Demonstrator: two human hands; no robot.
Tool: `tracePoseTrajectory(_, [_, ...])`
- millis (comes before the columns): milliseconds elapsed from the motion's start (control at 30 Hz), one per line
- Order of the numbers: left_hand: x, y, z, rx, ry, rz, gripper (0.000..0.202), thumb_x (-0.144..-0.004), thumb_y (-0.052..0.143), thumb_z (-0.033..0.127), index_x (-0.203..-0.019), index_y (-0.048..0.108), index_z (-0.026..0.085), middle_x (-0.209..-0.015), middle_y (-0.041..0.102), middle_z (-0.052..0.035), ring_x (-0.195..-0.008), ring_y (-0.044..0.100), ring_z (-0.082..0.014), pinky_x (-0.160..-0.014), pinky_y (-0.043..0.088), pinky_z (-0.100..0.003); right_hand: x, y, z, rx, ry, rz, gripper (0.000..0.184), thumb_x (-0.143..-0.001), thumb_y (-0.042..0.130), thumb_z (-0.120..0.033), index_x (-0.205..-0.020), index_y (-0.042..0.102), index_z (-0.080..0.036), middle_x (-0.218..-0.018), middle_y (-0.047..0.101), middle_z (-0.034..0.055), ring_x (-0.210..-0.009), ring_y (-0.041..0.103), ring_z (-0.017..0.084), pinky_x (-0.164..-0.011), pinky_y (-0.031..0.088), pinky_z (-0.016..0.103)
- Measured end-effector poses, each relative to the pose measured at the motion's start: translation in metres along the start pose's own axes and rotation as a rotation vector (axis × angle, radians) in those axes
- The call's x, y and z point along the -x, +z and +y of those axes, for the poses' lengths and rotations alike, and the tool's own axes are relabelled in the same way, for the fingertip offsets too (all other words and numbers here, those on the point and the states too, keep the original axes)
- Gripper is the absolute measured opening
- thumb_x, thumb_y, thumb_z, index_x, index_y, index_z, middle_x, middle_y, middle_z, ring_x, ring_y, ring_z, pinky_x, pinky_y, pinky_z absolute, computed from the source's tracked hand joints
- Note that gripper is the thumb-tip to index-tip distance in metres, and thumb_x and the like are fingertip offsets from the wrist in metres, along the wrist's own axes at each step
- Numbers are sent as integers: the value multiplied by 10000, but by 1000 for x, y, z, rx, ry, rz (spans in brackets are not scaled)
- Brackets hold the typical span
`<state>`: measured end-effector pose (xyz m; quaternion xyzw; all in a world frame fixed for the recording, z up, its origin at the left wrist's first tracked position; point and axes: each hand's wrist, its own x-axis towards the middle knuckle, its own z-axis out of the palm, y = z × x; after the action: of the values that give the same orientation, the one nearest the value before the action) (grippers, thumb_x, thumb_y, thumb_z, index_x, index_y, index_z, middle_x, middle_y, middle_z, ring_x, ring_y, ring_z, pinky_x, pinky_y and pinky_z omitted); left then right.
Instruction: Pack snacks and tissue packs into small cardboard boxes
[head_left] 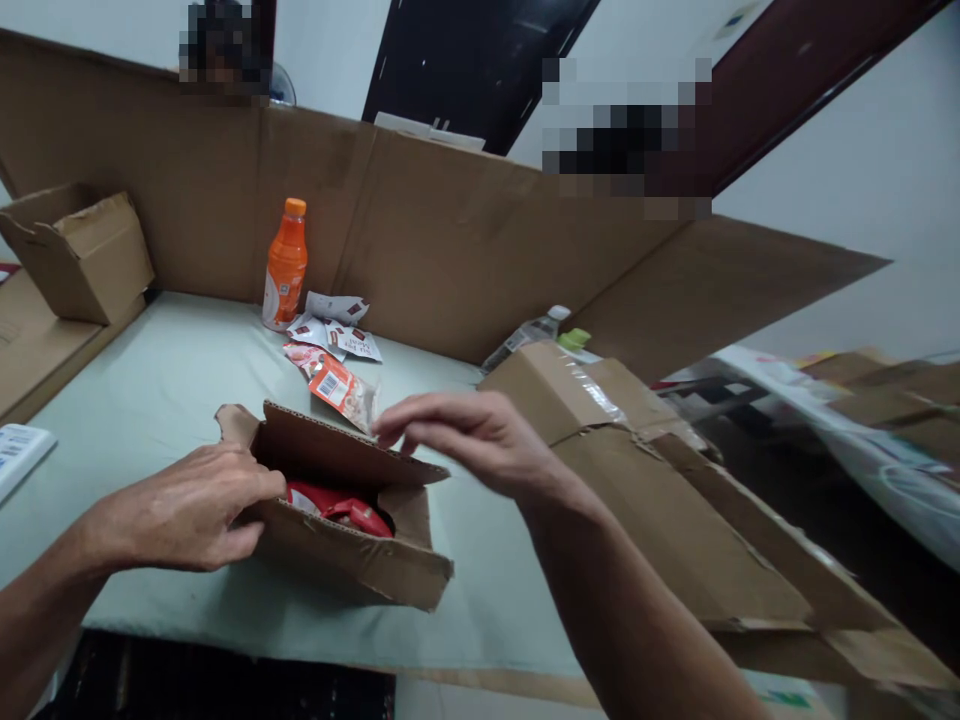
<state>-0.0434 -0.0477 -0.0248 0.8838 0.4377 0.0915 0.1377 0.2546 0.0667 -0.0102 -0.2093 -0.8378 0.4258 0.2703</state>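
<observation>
A small open cardboard box [352, 565] stands on the pale green tabletop, flaps raised, with a red packet [341, 508] inside it. My left hand [199, 505] pinches the box's near-left edge between thumb and fingers. Over the far flap reaches my right hand [469, 435], fingers stretched out and slightly bent, their tips beside an orange-and-clear snack packet [345, 392]; whether they touch the flap or the packet I cannot tell. Behind that lie several white sachets [352, 340] and a pink packet [306, 358], close to an upright orange drink bottle [285, 265].
Larger cardboard boxes [660, 520] line the right side, with a clear bottle [529, 335] and a green cap [574, 339] behind. At left are another open box [94, 255] and a white object [22, 455]. A tall cardboard screen [450, 240] closes the back; people are beyond it.
</observation>
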Motion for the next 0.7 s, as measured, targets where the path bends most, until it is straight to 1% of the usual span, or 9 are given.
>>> tracePoseTrajectory(67, [1, -2, -1, 28, 39, 21, 194, -801, 627, 100, -933, 669, 235, -885, 725, 11, -865, 696, -205, -794, 500, -308, 2, -13, 28, 87, 72, 234, 257, -995, 586, -338, -1068, 772, -177, -1010, 805, 93, -895, 747, 187, -739, 595, 301])
tracePoseTrajectory(133, [1, -4, -2, 52, 93, 59, 286, -794, 672, 106, -1042, 683, 248, -1021, 750, 4, -966, 708, -210, -875, 504, -308, -1, -17, 61, 274, 226, 291, 261, -934, 644, -325, -1101, 776, -174, -1091, 803, 111, -920, 748, 204, -773, 605, 330])
tracePoseTrajectory(200, [-1, -6, -3, 63, 124, 52, 315, -784, 709, 117, -1067, 684, 253, -1072, 753, -2, -1010, 709, -216, -905, 509, -305, -8, -12, 92, 443, 373, 247, 330, -865, 692, -258, -1173, 765, -168, -1214, 778, 135, -976, 745, 220, -822, 610, 354])
tracePoseTrajectory(233, [-3, -6, -3, 66, 127, 31, 284, -781, 716, 119, -1029, 686, 252, -1038, 755, 1, -982, 712, -213, -885, 515, -300, -12, -9, 105, 496, 416, 227, 364, -855, 688, -229, -1206, 756, -162, -1261, 761, 145, -1011, 742, 226, -849, 609, 361])
tracePoseTrajectory(367, [-10, -7, -2, 72, 122, -56, 172, -781, 681, 97, -852, 658, 252, -821, 725, 22, -775, 693, -191, -739, 525, -278, -34, -7, 141, 597, 446, 257, 363, -948, 545, -203, -1255, 733, -162, -1321, 734, 143, -1165, 699, 233, -963, 574, 382])
tracePoseTrajectory(467, [-6, -1, -1, 60, 121, -2, 225, -788, 661, 99, -936, 674, 269, -870, 738, 8, -799, 695, -200, -750, 546, -284, -63, -19, 163, 693, 473, 254, 375, -966, 508, -177, -1272, 723, -194, -1358, 715, 115, -1239, 655, 240, -1046, 525, 409])
tracePoseTrajectory(567, [3, 12, -4, 65, 115, 94, 299, -803, 660, 132, -1055, 681, 290, -970, 751, -13, -883, 702, -211, -799, 571, -295, -98, -29, 190, 797, 517, 210, 384, -947, 565, -138, -1302, 702, -185, -1405, 680, 128, -1301, 604, 261, -1117, 464, 418])
tracePoseTrajectory(633, [5, 23, -8, 71, 111, 115, 281, -809, 664, 163, -1050, 692, 305, -966, 754, -17, -876, 702, -217, -801, 585, -317, -121, -30, 210, 857, 542, 182, 408, -939, 623, -133, -1343, 665, -158, -1433, 644, 157, -1338, 569, 279, -1133, 448, 423])
tracePoseTrajectory(700, [3, 33, -15, 50, 91, 103, 216, -813, 671, 190, -989, 711, 309, -887, 749, -23, -805, 699, -227, -756, 595, -355, -140, -26, 227, 905, 562, 173, 420, -959, 677, -211, -1371, 627, -151, -1440, 615, 160, -1316, 579, 293, -1106, 479, 469])
